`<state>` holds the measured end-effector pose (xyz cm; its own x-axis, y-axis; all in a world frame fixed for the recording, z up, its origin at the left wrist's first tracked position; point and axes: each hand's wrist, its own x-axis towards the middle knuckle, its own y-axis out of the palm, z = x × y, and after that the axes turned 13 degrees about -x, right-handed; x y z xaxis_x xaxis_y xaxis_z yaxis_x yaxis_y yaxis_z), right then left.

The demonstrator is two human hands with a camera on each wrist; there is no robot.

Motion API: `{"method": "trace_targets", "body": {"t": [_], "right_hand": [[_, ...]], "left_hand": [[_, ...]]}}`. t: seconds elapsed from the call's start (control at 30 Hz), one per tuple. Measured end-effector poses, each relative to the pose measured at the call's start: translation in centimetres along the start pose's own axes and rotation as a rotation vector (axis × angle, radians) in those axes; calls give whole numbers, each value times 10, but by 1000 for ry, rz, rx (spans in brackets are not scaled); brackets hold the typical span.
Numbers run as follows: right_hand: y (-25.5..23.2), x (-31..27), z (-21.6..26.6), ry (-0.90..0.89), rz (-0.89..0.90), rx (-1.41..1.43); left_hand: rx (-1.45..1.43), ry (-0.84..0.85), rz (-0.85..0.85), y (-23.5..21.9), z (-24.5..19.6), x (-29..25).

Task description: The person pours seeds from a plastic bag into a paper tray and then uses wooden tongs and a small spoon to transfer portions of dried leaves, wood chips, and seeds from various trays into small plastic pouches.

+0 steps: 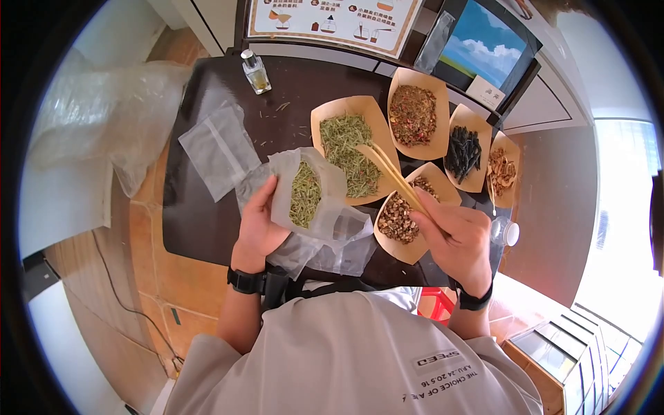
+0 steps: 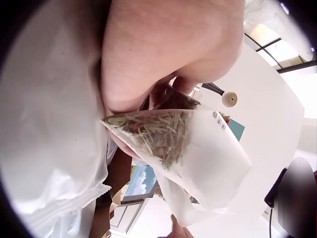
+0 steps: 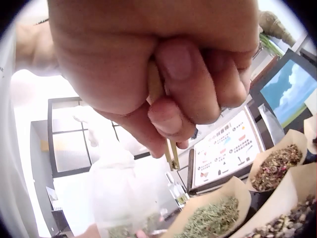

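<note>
My left hand (image 1: 257,228) grips a translucent pouch (image 1: 330,181) that stands open, with dried green herb (image 1: 304,197) inside. In the left wrist view the same pouch (image 2: 218,153) shows the herb bunched toward its bottom, beside my fingers. Bamboo tongs (image 1: 395,177) are pinched in my right hand (image 1: 460,235); their tips overlap the dried green herb (image 1: 346,149) in a paper tray (image 1: 379,119). From the right wrist, the thumb and fingers curl round the tongs (image 3: 173,159), whose tips look close together. Another paper tray (image 1: 448,188), of brown chopped pieces, lies under the right hand.
Paper trays of reddish mix (image 1: 413,114), dark strips (image 1: 462,155) and brown shavings (image 1: 501,171) stand at the right. Flat empty pouches (image 1: 218,152) lie at the left, near a small glass bottle (image 1: 256,72). A printed sign (image 1: 332,24) stands behind; a capped bottle (image 1: 505,232) sits at the right edge.
</note>
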<state>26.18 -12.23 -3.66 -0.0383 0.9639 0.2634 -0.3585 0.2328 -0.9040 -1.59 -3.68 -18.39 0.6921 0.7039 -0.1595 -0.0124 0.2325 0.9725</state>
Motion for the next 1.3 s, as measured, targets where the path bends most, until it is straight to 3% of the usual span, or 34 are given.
{"method": "trace_targets", "body": {"t": [0.17, 0.23, 0.3, 0.33, 0.43, 0.57, 0.7, 0.77, 1.0, 1.23, 1.3], "right_hand": [[-6, 2, 25, -178, 114, 120], [-5, 0, 26, -169, 144, 102], [-9, -1, 22, 25, 121, 156], [-10, 0, 20, 23, 123, 156], [-13, -1, 6, 266, 220, 63], [6, -8, -11, 278, 396, -52], [21, -3, -2, 330, 412, 107], [30, 0, 6, 302, 347, 138], [51, -2, 19, -30, 264, -229], [37, -7, 0, 19, 133, -249], [22, -5, 0, 70, 73, -141]], "left_hand": [[-31, -2, -19, -5, -3, -2], [-47, -6, -7, -5, -2, -2], [-22, 16, -31, -4, -2, -3], [-24, 18, -31, -4, -2, -3], [-45, 16, -31, -1, -1, -2], [81, 32, -30, 2, 0, -3], [70, 23, -34, 3, 0, -2], [69, 28, -57, 3, 0, -2], [26, 35, -85, 6, 1, -2], [64, 43, -42, 3, 1, -1], [53, 14, -10, 6, 2, 0]]}}
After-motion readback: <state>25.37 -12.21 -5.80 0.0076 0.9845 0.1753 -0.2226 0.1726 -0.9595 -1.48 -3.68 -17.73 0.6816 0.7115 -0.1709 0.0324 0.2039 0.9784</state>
